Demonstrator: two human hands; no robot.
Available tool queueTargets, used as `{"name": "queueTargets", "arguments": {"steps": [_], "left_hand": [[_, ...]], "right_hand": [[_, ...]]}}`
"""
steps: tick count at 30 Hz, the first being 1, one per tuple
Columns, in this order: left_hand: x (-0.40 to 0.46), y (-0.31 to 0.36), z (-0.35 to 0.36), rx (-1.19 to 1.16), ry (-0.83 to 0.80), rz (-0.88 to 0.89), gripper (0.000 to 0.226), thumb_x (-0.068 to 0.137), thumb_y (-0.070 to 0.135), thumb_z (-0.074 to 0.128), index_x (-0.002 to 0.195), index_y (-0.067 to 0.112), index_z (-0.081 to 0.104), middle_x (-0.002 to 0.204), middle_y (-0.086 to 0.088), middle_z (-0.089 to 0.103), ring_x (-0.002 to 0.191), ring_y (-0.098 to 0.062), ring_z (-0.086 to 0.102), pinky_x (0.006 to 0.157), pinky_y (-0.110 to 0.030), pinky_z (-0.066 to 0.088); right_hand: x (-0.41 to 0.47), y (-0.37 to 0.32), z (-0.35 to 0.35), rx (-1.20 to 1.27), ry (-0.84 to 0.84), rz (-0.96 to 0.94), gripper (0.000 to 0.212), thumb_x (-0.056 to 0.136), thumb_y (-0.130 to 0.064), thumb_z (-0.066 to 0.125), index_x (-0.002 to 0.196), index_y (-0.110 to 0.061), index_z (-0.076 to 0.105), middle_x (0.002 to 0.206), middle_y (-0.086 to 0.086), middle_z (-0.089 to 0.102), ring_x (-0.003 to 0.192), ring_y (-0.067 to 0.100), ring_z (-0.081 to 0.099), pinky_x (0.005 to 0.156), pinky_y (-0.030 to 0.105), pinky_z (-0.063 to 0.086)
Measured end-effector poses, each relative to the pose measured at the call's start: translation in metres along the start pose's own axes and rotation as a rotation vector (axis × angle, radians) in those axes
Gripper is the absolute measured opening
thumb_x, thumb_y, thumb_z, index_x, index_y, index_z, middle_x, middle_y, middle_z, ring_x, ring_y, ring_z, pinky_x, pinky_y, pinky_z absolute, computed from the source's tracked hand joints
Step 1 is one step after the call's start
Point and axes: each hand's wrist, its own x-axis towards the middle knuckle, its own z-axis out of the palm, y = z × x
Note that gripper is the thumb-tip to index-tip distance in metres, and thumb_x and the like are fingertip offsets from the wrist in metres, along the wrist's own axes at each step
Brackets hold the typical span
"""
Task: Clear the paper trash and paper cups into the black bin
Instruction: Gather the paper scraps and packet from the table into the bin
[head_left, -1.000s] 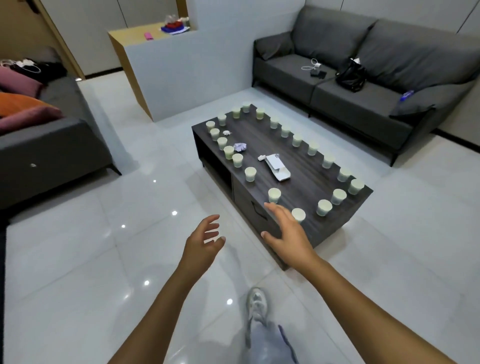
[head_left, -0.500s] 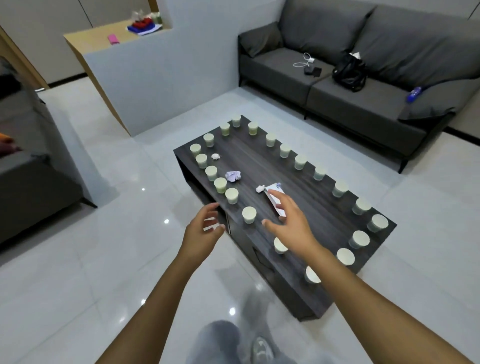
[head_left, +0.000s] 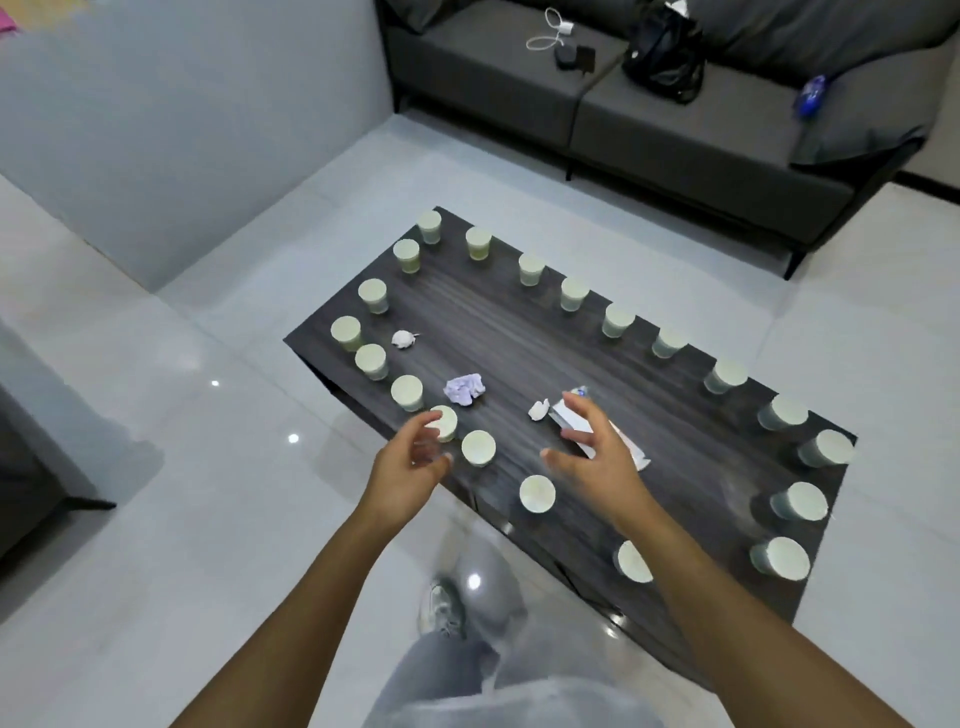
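We have stepped up to the dark wood-grain coffee table (head_left: 519, 338), so the trash is now within reach. Our left hand (head_left: 410, 465) and right hand (head_left: 592, 457) hover with fingers spread, holding nothing, above the pale paper cups (head_left: 478, 448) ringing its edge and the crumpled lilac paper wad (head_left: 465, 388) at its middle. No black bin shows.

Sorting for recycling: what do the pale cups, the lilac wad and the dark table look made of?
The pale green-white cups look like matte paper, with thin walls and no shine. The crumpled lilac wad looks like soft tissue or paper, with sharp creases. The dark coffee table shows streaked grain, probably wood-effect laminate.
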Motion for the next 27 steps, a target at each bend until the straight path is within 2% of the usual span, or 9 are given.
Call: {"name": "queueTargets", "arguments": {"steps": [2,8,14,16,18,20,22,25,27], "left_hand": [[0.038,0.000,-0.008,0.013,-0.038,-0.020,0.047,0.086,0.002,0.064,0.127,0.023,0.054,0.116,-0.004,0.058,0.101,-0.013,0.058,0.073,-0.009,0.045],[0.122,-0.009,-0.001,0.022,-0.134,-0.113,0.046,0.086,0.002,0.063,0.125,0.026,0.054,0.116,-0.002,0.057,0.098,-0.010,0.058,0.073,-0.014,0.046],[0.191,-0.033,0.024,0.024,-0.158,-0.184,0.046,0.086,-0.002,0.062,0.126,0.020,0.053,0.116,-0.005,0.056,0.102,-0.018,0.058,0.088,-0.029,0.049],[0.213,-0.046,0.036,0.029,-0.157,-0.195,0.045,0.087,-0.003,0.061,0.127,0.016,0.054,0.116,-0.008,0.057,0.101,-0.018,0.058,0.085,-0.025,0.049],[0.234,-0.060,0.049,0.045,-0.161,-0.204,0.044,0.086,-0.005,0.061,0.126,0.014,0.055,0.114,-0.008,0.059,0.099,-0.015,0.057,0.082,-0.021,0.046],[0.252,-0.072,0.062,0.062,-0.183,-0.226,0.043,0.085,-0.006,0.061,0.123,0.014,0.056,0.112,-0.007,0.059,0.095,-0.014,0.057,0.082,-0.021,0.044],[0.273,-0.084,0.073,0.070,-0.210,-0.231,0.043,0.085,-0.007,0.061,0.123,0.013,0.056,0.113,-0.009,0.059,0.092,-0.014,0.057,0.080,-0.017,0.044],[0.301,-0.101,0.083,0.086,-0.232,-0.238,0.043,0.084,-0.009,0.060,0.121,0.012,0.057,0.119,-0.012,0.059,0.097,-0.015,0.058,0.089,-0.018,0.045],[0.315,-0.110,0.086,0.076,-0.233,-0.233,0.041,0.084,-0.012,0.058,0.118,0.010,0.057,0.123,-0.013,0.058,0.093,-0.013,0.058,0.084,-0.013,0.046]], "right_hand": [[0.025,-0.001,0.011,0.062,0.023,0.043,0.065,0.079,-0.015,0.076,0.128,-0.046,0.045,0.126,-0.037,0.043,0.116,0.000,0.052,0.086,0.024,0.048],[0.089,0.015,0.020,0.147,0.071,0.163,0.066,0.079,-0.009,0.075,0.131,-0.038,0.046,0.134,-0.026,0.044,0.113,0.004,0.056,0.076,0.017,0.049],[0.158,0.059,0.017,0.150,0.118,0.283,0.066,0.078,-0.005,0.075,0.130,-0.035,0.048,0.134,-0.019,0.048,0.112,0.008,0.056,0.077,0.017,0.049],[0.183,0.078,0.019,0.140,0.144,0.316,0.064,0.078,-0.002,0.074,0.129,-0.031,0.049,0.130,-0.019,0.050,0.111,0.009,0.056,0.072,0.013,0.049],[0.205,0.100,0.022,0.129,0.174,0.354,0.061,0.078,-0.001,0.074,0.125,-0.032,0.050,0.119,-0.026,0.052,0.105,0.004,0.057,0.068,0.010,0.049],[0.223,0.122,0.027,0.106,0.214,0.401,0.058,0.077,-0.001,0.074,0.119,-0.034,0.050,0.106,-0.032,0.052,0.093,-0.006,0.058,0.067,0.009,0.048],[0.242,0.144,0.033,0.091,0.260,0.439,0.055,0.077,0.000,0.073,0.115,-0.032,0.051,0.101,-0.028,0.054,0.080,-0.012,0.059,0.060,0.005,0.045],[0.266,0.173,0.044,0.084,0.295,0.502,0.054,0.076,0.001,0.073,0.119,-0.026,0.054,0.109,-0.010,0.059,0.084,0.001,0.061,0.065,0.011,0.046],[0.277,0.190,0.052,0.028,0.318,0.533,0.057,0.075,-0.001,0.074,0.123,-0.023,0.054,0.115,-0.006,0.057,0.092,0.013,0.060,0.075,0.019,0.045]]}}
